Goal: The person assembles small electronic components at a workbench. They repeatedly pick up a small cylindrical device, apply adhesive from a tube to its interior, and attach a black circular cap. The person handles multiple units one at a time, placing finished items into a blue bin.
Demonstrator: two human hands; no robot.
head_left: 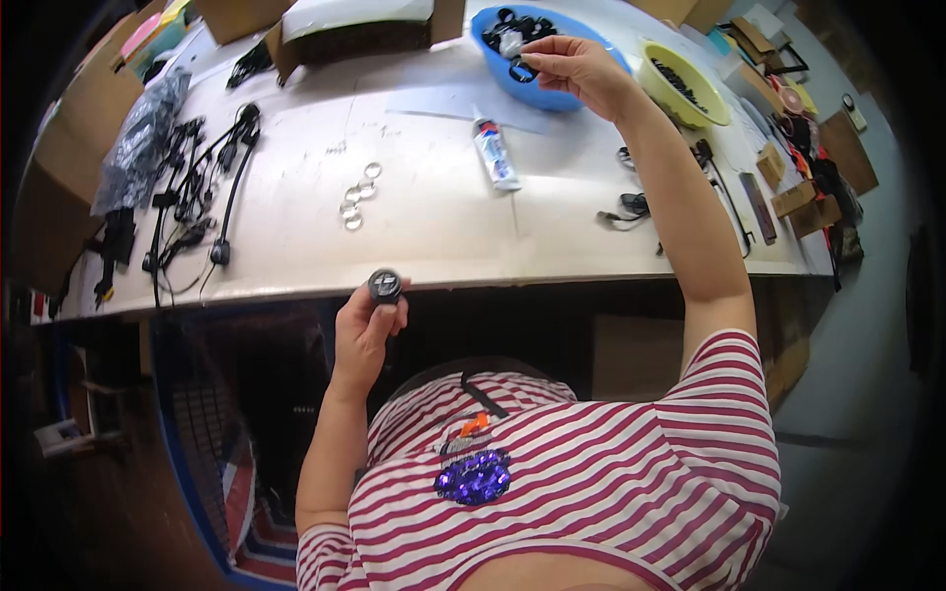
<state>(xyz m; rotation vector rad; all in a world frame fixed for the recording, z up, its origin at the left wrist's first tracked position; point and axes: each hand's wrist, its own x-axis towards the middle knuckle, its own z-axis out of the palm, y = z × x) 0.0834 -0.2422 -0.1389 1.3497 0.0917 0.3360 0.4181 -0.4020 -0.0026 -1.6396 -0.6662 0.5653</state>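
Just off the table's front edge, my left hand [367, 333] is closed around a small black round part [385, 286], its end turned up. My right hand [588, 77] reaches out to the blue basin [566, 97] and pinches a black ring [522, 71] over its near rim. Black round parts [537, 27] and a whitish clear piece [510, 44] lie in the basin. Several small clear discs [352, 209] rest in a loose row on the table, beyond my left hand. A white and blue tube [496, 156] lies between the discs and the basin.
Black cables [222, 187] and a grey plastic bag [146, 138] lie at the left beside a cardboard box [84, 148]. A yellow bowl [714, 110] of small dark pieces stands right of the basin. A cable [631, 209] lies under my right forearm. An open carton [357, 47] stands at the back.
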